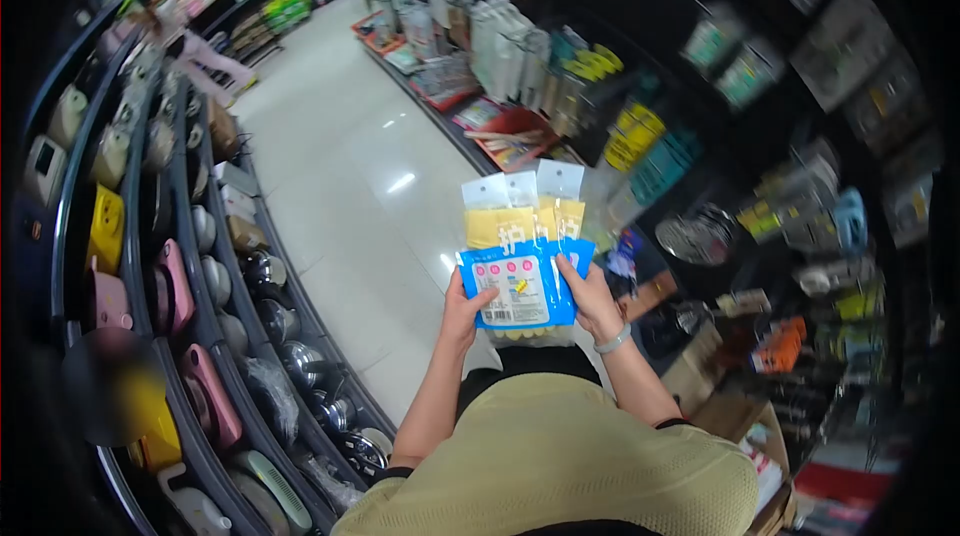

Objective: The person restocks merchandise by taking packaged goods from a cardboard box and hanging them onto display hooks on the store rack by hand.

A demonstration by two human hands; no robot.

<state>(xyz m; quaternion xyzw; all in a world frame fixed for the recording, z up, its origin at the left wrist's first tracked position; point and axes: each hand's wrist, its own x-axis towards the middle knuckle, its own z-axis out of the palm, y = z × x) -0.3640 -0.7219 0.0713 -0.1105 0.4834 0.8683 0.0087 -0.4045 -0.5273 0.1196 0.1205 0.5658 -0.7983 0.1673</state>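
Observation:
Several flat plastic packets (515,286), fanned out and overlapping, are held in front of my body. They are blue below and yellow above, with pale hang tabs at the top and a white printed label with a barcode on the front one. What is inside them I cannot make out. My left hand (466,308) grips their left edge, thumb on the front. On the right side my right hand (592,296) pinches the packets, its thumb also in front. A band circles my right wrist.
Shelves (205,336) with pans and pink and yellow goods curve along the left. Hanging packaged goods (740,66) line the right, above a red tray (515,136). A cardboard box (735,411) stands near my right elbow. A pale tiled floor (340,136) runs between.

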